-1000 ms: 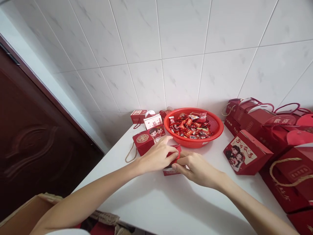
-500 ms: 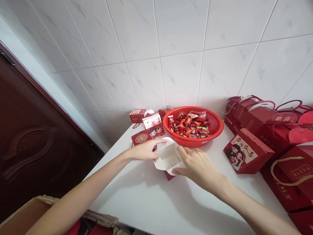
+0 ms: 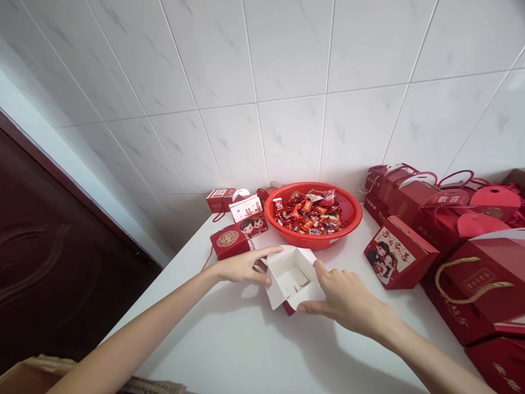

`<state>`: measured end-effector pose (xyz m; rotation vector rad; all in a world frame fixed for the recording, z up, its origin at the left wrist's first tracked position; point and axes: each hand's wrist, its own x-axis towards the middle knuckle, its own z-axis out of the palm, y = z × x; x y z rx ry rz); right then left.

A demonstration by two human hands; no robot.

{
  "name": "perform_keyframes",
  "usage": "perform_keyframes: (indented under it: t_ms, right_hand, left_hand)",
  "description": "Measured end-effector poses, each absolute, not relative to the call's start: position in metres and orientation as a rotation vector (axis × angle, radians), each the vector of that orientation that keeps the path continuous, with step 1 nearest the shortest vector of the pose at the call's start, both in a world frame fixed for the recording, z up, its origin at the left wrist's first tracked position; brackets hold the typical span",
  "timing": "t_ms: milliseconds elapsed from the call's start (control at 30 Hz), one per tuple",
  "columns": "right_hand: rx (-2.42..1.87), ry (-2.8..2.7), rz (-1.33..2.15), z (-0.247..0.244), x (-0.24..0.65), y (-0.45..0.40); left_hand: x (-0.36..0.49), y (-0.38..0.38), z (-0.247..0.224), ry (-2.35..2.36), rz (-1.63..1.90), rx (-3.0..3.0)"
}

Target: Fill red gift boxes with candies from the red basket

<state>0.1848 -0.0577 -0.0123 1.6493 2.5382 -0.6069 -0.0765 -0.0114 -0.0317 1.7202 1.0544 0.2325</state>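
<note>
A small paper candy box [image 3: 293, 271], red outside and white inside, stands with its top flaps spread wide. No candy shows inside it. My left hand [image 3: 245, 267] is at its left side, thumb on the left flap and index finger along the back one. On the right, my right hand [image 3: 348, 298] grips the box wall and flap between thumb and fingers. Just behind the box is a red plastic basket [image 3: 314, 241] heaped with wrapped candies [image 3: 309, 210]. Close to my left hand sits a closed red box [image 3: 228, 241] with a gold emblem.
All this rests on a white table [image 3: 229, 339] against a tiled wall [image 3: 291, 131]. Red gift boxes [image 3: 400, 254] crowd the right side, several with rope handles. Smaller boxes [image 3: 220, 200] stand at the back left. A dark door [image 3: 49, 262] is at the left, a cardboard carton [image 3: 36, 372] below.
The candy box has tilted and turned slightly between my hands, and its flaps are spread further, showing more of the inside. The view has shifted a little to the right.
</note>
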Motion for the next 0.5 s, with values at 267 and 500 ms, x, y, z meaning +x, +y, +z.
perform_keyframes:
  t_ms: [267, 500]
  right_hand:
    - [1.83, 2.636, -0.457, 0.005, 0.211, -0.035]
    - [2.161, 2.9, -0.893, 0.036, 0.236, 0.031]
  left_hand:
    - [-0.057, 0.001, -0.02, 1.141, 0.238, 2.025]
    - [-0.053, 0.027, 0.026, 1.265, 0.361, 2.25]
